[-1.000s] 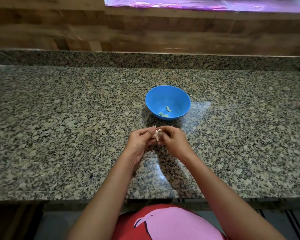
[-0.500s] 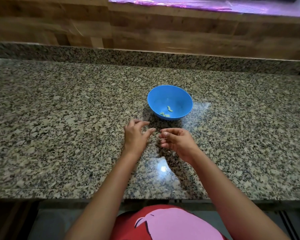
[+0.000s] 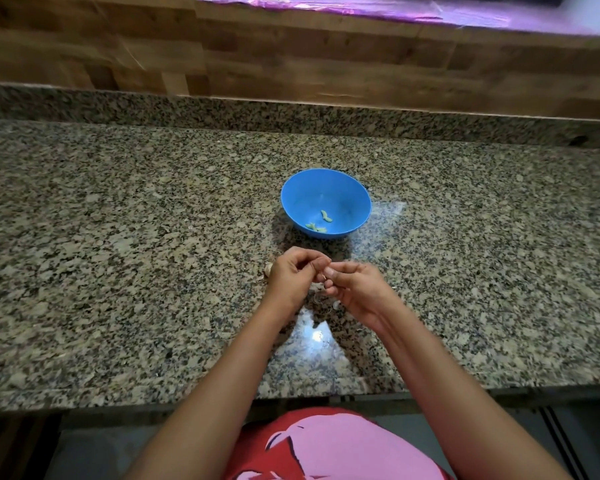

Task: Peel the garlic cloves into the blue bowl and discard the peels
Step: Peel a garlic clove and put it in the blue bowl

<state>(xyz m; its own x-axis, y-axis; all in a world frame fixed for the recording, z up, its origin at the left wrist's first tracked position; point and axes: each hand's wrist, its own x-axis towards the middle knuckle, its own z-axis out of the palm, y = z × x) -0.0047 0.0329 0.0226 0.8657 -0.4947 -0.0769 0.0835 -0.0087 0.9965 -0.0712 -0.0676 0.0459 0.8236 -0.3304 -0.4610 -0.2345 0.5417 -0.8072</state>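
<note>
Peeling seems to be the step in hand. The left hand (image 3: 291,273) and right hand (image 3: 355,289) meet fingertip to fingertip, fingers curled, over the near half of the speckled granite counter (image 3: 118,271). Whether they pinch a clove I cannot tell, as that spot is blurred. The round blue plastic bowl (image 3: 354,199) stands just beyond them, near the counter's middle, holding a few pale peeled garlic pieces (image 3: 321,221). A tan unpeeled clove (image 3: 267,270) peeks out beside the left hand, and papery peel scraps (image 3: 317,299) lie beneath. The next move likely calls for stripping the skin, then dropping the clove into the bowl.
</note>
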